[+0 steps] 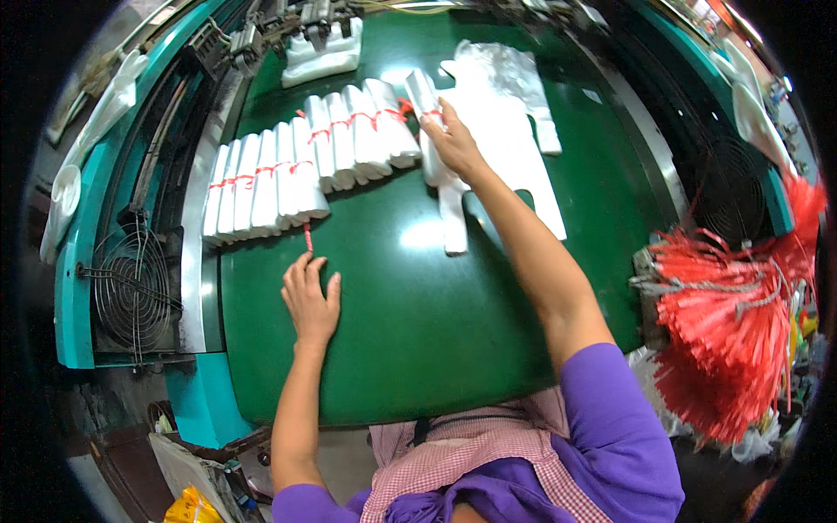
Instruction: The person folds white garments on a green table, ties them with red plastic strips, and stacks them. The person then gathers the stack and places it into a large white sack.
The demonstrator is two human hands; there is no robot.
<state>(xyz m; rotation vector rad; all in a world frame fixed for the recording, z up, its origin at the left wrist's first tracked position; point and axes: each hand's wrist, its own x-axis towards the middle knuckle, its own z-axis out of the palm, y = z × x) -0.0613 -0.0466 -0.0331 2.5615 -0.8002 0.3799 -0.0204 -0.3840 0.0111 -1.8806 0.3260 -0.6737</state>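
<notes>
My right hand [453, 144] is closed on a rolled white plastic bag bundle [422, 92], which has a red tie across it. Beneath and beside that hand, a flat stack of white plastic bags [506, 122] with handle strips lies spread on the green table [384, 349]. Left of it runs a row of several rolled bag bundles [266, 181], each bound with red string. My left hand [312, 296] rests just below the row, fingers apart. Its fingertips are at the lower end of a red tie strip [307, 237]; whether they touch it, I cannot tell.
Metal clamps [318, 19] stand at the table's far edge, above another white bag stack [323, 59]. Teal machine frames flank both sides, with a round wire fan guard [135, 292] at left. A bunch of red strips [724, 340] hangs at right.
</notes>
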